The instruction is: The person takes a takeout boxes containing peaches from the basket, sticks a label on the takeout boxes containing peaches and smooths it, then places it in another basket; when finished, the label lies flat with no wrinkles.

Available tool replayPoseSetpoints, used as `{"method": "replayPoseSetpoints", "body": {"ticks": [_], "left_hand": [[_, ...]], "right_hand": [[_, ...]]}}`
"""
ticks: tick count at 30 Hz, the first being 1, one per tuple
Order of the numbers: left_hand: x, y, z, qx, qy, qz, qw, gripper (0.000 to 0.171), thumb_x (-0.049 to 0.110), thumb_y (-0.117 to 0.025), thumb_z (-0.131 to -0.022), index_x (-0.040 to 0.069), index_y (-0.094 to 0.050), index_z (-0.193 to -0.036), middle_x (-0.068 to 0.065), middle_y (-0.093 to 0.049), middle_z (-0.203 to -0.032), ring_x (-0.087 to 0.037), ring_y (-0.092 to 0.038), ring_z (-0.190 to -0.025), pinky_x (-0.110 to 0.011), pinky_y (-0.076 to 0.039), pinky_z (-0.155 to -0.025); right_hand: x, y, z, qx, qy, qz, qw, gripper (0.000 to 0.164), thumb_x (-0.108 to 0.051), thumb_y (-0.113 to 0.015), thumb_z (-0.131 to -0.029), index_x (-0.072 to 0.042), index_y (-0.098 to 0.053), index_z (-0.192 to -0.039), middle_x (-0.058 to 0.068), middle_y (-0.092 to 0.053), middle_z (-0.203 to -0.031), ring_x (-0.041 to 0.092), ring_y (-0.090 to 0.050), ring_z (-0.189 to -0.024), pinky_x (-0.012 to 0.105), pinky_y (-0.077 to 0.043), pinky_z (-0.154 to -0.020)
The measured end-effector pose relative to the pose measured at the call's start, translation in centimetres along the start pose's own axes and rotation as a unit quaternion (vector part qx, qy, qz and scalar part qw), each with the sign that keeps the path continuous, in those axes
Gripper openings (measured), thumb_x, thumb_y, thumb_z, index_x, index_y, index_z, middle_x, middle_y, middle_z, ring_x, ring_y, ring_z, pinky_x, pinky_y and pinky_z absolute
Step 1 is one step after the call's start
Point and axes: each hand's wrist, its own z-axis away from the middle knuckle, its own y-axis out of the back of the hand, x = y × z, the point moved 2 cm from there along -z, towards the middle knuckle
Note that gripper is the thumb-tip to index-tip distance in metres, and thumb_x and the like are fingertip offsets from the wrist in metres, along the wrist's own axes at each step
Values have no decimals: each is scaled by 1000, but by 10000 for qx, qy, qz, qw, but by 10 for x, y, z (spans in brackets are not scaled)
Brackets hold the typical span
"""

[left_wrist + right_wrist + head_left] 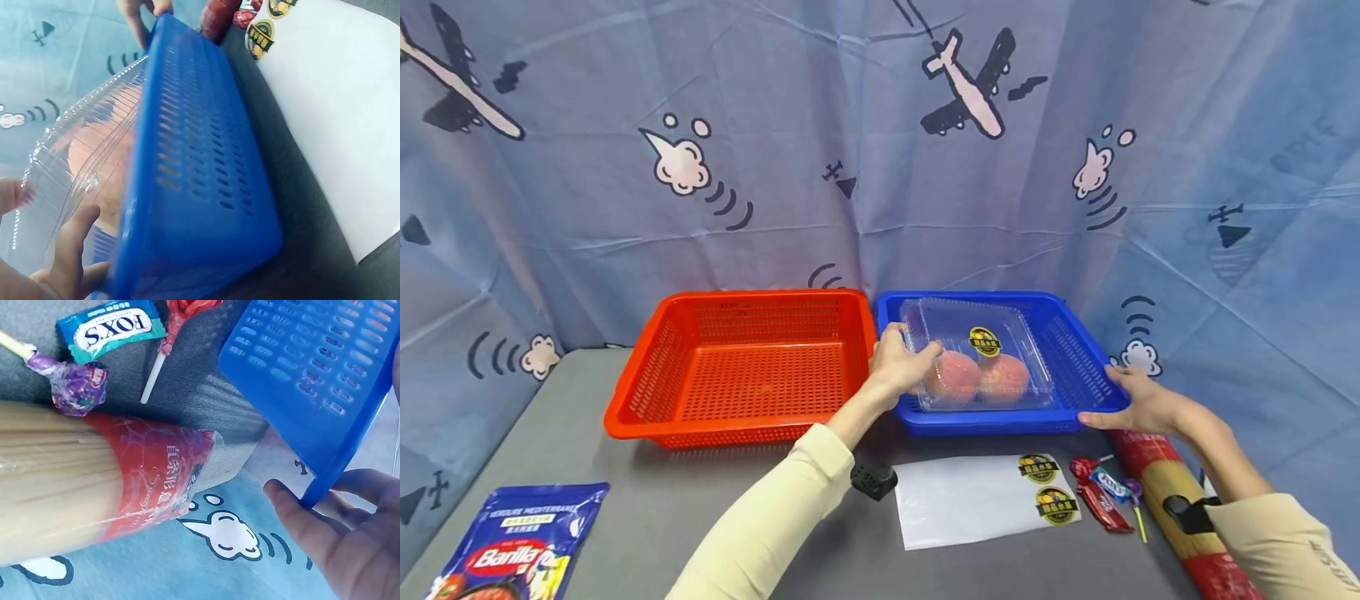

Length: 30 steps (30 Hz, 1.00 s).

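Observation:
A clear plastic fruit box (951, 333) holding peaches (1004, 377) sits tilted in the blue basket (1000, 423). At the box's left side, my left hand (901, 360) grips its edge. The left wrist view shows the fingers (72, 250) of that hand at the clear plastic, close to the blue rim. My right hand (1146, 402) holds the basket's right front corner. In the right wrist view its thumb (290, 509) lies outside the blue rim and the other fingers reach over the inner side.
Left of the blue basket stands a red basket (767, 429). In front lie a white sheet (962, 504) with round stickers, several candies (1103, 504) and a pack of spaghetti (1180, 517). A Barilla pouch (520, 542) lies at the front left. A patterned curtain (775, 167) hangs behind.

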Motion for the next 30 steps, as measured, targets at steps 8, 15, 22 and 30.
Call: {"method": "replayPoseSetpoints", "body": {"ticks": [8,15,22,30], "left_hand": [[-2,-8,-4,-239,5,-397,9989,73,37,-71,-94,-3,-46,-149,-22,-64,-137,-32,-75,-74,-38,-61,-90],[-1,-4,-1,-654,-392,-816,9937,85,39,-65,-97,-10,-28,-156,-24,-41,-159,-31,-73,-111,-39,-50,-111],[-2,-1,4,-1159,-505,-908,9878,78,35,-73,-92,-5,-43,-151,-20,-48,-157,-26,-57,-128,-41,-49,-113],[-3,3,6,-1698,-332,-483,9837,79,33,-69,-95,1,-34,-158,-14,-38,-164,-25,-56,-106,-43,-49,-111]], "right_hand": [[-4,0,0,-15,31,-9,10000,118,-54,-73,-90,25,-10,-151,52,-10,-148,69,-20,-132,79,-26,-108],[-3,3,0,-110,-105,83,9998,119,-56,-73,-89,23,-9,-152,52,-7,-149,71,-15,-135,81,-24,-108],[-3,1,-1,-130,-117,16,9998,120,-56,-72,-89,23,-8,-152,53,-6,-149,71,-14,-135,80,-24,-108],[-2,0,-2,-164,-117,64,9998,121,-58,-71,-90,24,-7,-151,53,-7,-148,71,-17,-134,79,-25,-109]]}}
